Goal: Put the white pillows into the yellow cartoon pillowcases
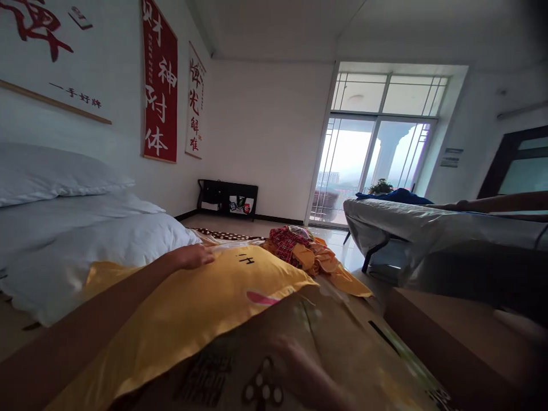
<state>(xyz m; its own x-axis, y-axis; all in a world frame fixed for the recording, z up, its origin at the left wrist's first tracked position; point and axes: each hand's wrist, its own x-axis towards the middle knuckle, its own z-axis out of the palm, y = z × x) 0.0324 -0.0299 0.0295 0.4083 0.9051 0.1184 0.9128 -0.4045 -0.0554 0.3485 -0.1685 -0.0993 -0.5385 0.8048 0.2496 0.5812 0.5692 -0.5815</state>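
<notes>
A yellow pillow (184, 308) with "Hi" lettering and a pink patch lies in front of me, on top of a brown printed fabric (325, 319). My left hand (194, 257) rests on the pillow's far upper part, palm down, its fingers laid along the yellow cloth. Below the pillow's near edge, my right hand (295, 359) is over the brown fabric, smeared by motion, so its fingers cannot be made out. Just past the pillow is a heap of orange and red checked cloth (299, 248).
White pillows (107, 237) are stacked at the left. A cardboard box (454, 337) stands at the right. Behind it, another person's arm (496, 204) reaches over a covered table (385, 220) with blue cloth (400, 196). A black rack (226, 197) is against the far wall.
</notes>
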